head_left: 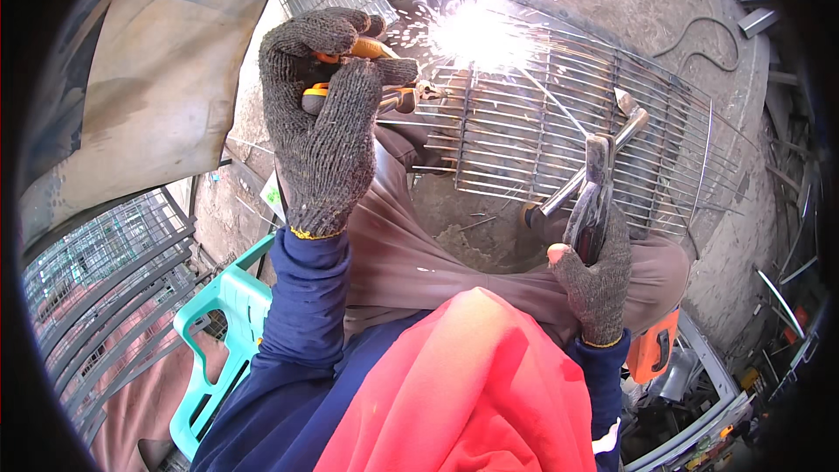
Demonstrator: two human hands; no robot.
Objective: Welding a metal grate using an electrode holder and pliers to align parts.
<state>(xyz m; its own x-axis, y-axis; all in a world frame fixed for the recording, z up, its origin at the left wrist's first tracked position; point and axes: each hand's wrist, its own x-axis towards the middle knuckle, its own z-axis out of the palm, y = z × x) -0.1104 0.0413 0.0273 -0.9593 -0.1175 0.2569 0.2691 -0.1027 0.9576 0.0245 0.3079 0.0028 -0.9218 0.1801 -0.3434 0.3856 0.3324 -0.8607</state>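
My left hand (325, 127), in a dark knitted glove, grips a pair of pliers (374, 49) with orange and yellow handles. The jaws point right, at the left edge of a metal bar grate (544, 147); glare hides whether they pinch a bar. In my gloved right hand (601, 284), its thumb tip bare, is a welding electrode holder (591, 201). A thin welding rod (559, 106) runs from the holder up-left into a bright arc (481, 35) throwing sparks at the grate's far left part. A hammer (631, 129) with a metal tube handle lies across the grate beside the holder.
My legs (402, 245) lie under and beside the grate's near side. A turquoise plastic stool (232, 301) stands at left, near stacked wire mesh (96, 249) and a hanging tan sheet (166, 61). A cable (732, 44), an orange case (654, 350) and scrap metal are at right.
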